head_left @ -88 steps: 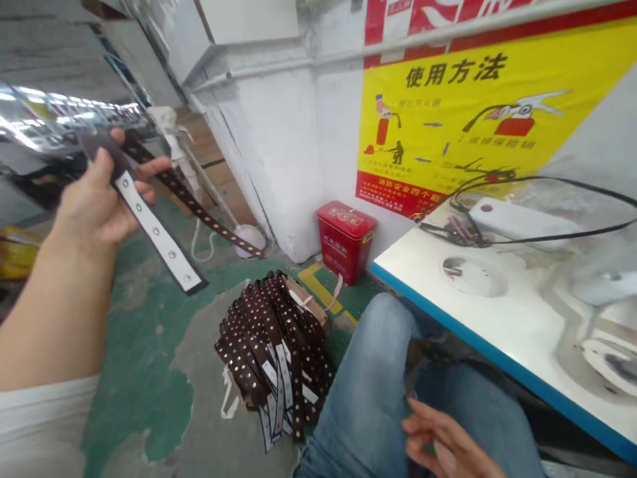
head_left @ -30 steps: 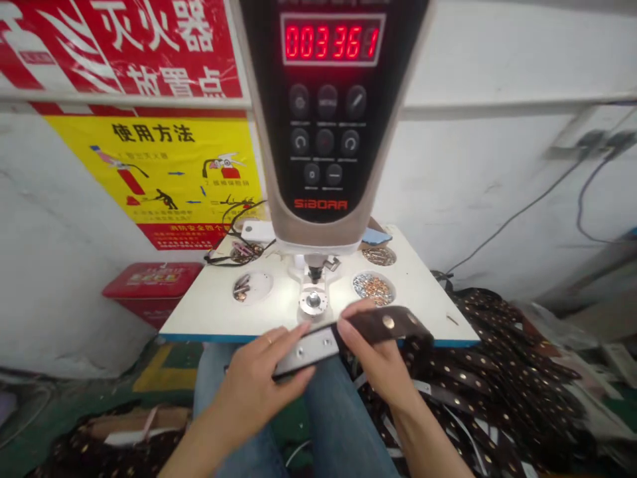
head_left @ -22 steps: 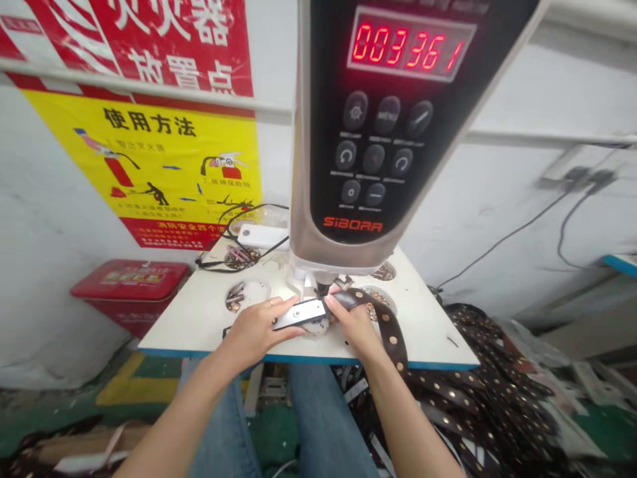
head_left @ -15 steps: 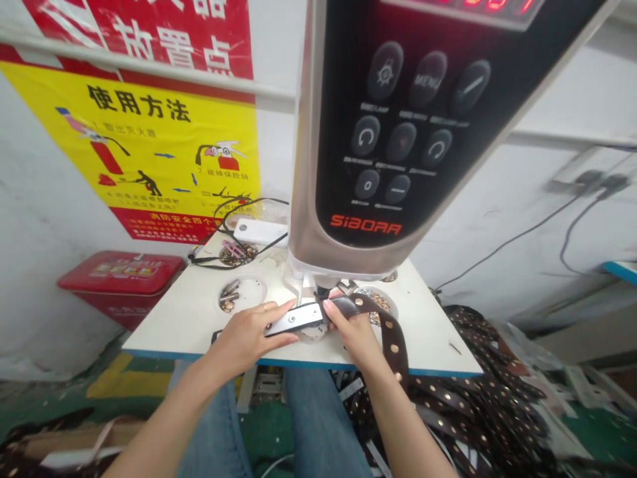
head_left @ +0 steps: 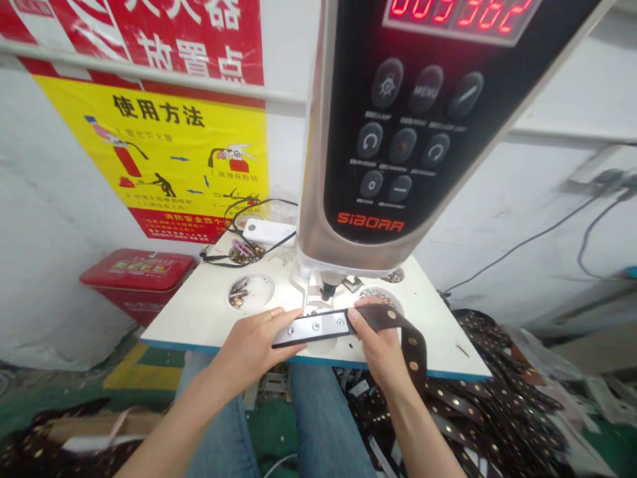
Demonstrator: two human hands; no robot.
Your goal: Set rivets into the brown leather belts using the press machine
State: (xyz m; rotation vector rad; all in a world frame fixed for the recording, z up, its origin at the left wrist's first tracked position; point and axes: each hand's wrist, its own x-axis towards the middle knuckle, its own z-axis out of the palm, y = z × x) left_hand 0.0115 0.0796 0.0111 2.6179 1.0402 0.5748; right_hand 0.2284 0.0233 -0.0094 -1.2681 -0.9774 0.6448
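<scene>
A dark brown strap [head_left: 411, 342] with brass-coloured studs is stretched between my hands in front of the machine head [head_left: 355, 249]. Its end carries a silver metal plate [head_left: 326, 325] with three round fasteners. My left hand [head_left: 259, 338] pinches the plate's left end, thumb beneath and fingers on top. My right hand [head_left: 375, 338] grips the strap just right of the plate, and the rest of the strap drops over the table edge. Behind the plate, apart from it, is the machine's dark press tip [head_left: 328, 290].
The white table [head_left: 184, 325] has round wells holding small metal parts [head_left: 239, 292]. A black cable [head_left: 213, 257] and a white device [head_left: 269, 232] lie at the back left. Many studded straps [head_left: 488, 398] are heaped at lower right. A red bin [head_left: 137, 272] stands left.
Both hands have drawn the strap toward me, out from under the press tip. Three fasteners now show on the plate, and the camera view has shifted slightly.
</scene>
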